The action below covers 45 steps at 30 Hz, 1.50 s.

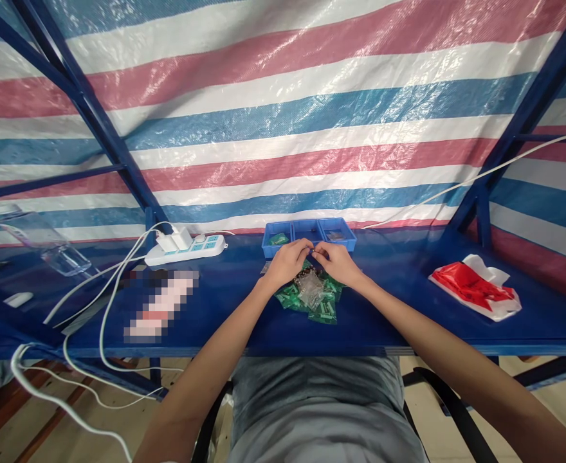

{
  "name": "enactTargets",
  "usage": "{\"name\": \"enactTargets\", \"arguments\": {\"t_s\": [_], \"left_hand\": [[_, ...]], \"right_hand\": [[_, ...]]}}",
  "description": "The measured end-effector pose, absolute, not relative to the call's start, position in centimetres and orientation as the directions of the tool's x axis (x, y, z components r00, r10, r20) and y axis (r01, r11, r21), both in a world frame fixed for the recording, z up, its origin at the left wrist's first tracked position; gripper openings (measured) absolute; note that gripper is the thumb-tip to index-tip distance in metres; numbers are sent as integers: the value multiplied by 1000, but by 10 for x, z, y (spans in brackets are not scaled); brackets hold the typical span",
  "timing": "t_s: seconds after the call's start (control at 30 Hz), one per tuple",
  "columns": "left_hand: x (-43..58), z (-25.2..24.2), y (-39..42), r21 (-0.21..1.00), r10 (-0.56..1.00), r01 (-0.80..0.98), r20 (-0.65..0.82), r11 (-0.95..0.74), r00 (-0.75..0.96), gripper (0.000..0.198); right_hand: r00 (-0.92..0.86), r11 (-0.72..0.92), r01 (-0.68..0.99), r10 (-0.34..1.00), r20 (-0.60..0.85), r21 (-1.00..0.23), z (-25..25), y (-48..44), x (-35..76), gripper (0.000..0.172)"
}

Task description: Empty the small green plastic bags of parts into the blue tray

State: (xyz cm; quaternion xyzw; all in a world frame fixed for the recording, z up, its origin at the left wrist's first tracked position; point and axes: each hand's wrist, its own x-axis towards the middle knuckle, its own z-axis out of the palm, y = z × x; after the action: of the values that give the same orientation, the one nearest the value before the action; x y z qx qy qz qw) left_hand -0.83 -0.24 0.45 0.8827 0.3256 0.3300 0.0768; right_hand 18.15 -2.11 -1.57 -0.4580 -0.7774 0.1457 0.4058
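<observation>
My left hand [287, 260] and my right hand [337, 262] meet fingertip to fingertip above a pile of small green circuit boards [312, 299] and a clear bag of small parts [310, 287] on the blue table [384, 315]. Both hands are closed in a pinch on something tiny between them that I cannot make out. Just behind the hands stands a blue compartment tray [309, 235] with a green piece in its left compartment and something small in its right one.
A white power strip [186, 249] with plugged chargers and white cables lies at the left. A clear plastic bottle [46, 241] lies further left. A red and white plastic bag [476, 286] rests at the right. A striped tarp hangs behind the blue frame.
</observation>
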Motion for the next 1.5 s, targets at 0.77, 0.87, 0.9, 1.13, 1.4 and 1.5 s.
{"name": "enactTargets", "arguments": {"t_s": [0.77,0.87,0.9,1.13,1.4,1.5], "left_hand": [[-8,5,-5,322,668,593,475,-738,573,30],[-7,5,-4,309,663,595,467,-742,585,34],[-7,5,-4,303,661,595,465,-744,589,35],[-7,5,-4,331,663,578,457,-746,594,47],[-7,8,-7,413,692,556,453,-721,562,50],[-8,5,-4,416,715,586,486,-696,504,44]], "right_hand": [[-243,592,559,787,567,-581,-17,-20,183,14],[-243,603,553,777,580,-576,-18,-20,183,15],[-243,606,552,773,585,-572,-18,-20,183,14],[-214,598,520,783,584,-610,-14,-22,181,10],[-192,515,359,857,478,-778,-14,-22,179,13],[-185,535,466,838,513,-705,-4,-16,183,12]]}}
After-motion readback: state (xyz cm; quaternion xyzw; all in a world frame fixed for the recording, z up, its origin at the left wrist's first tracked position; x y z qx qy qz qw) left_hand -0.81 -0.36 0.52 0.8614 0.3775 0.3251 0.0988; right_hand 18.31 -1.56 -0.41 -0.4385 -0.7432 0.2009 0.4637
